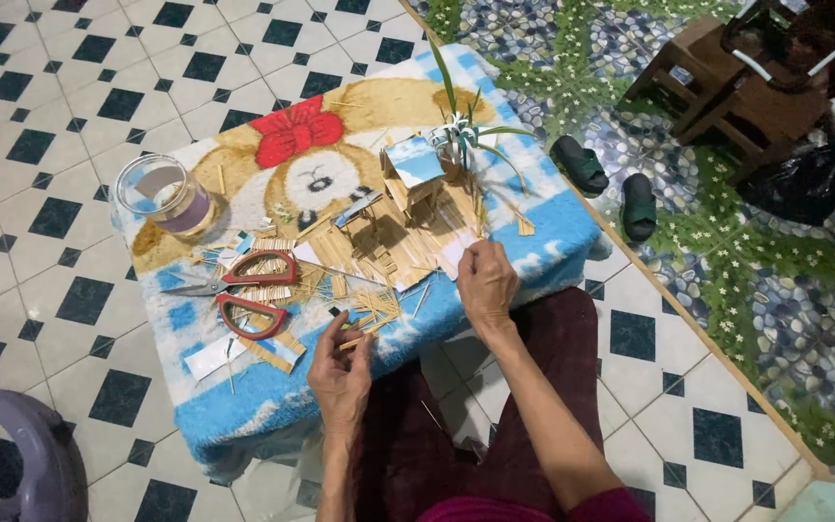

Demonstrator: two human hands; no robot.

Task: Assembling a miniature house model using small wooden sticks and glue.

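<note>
A small model house of thin wooden sticks (408, 217) with a pale blue roof stands on a low table under a blue bear-print cloth (524, 242). My right hand (485, 282) rests at the model's near right corner, fingers curled on its base edge. My left hand (340, 372) is at the table's front edge, pinching a thin stick by a loose pile of sticks (374, 309). Red-handled scissors (244, 288) lie open to the left of the pile.
A glass jar (166, 195) stands at the table's left end. A small green plant (461, 130) rises behind the model. Dark slippers (611, 184) lie on the patterned floor right of the table, wooden stools (727, 87) beyond. A purple plastic chair (12, 454) is at lower left.
</note>
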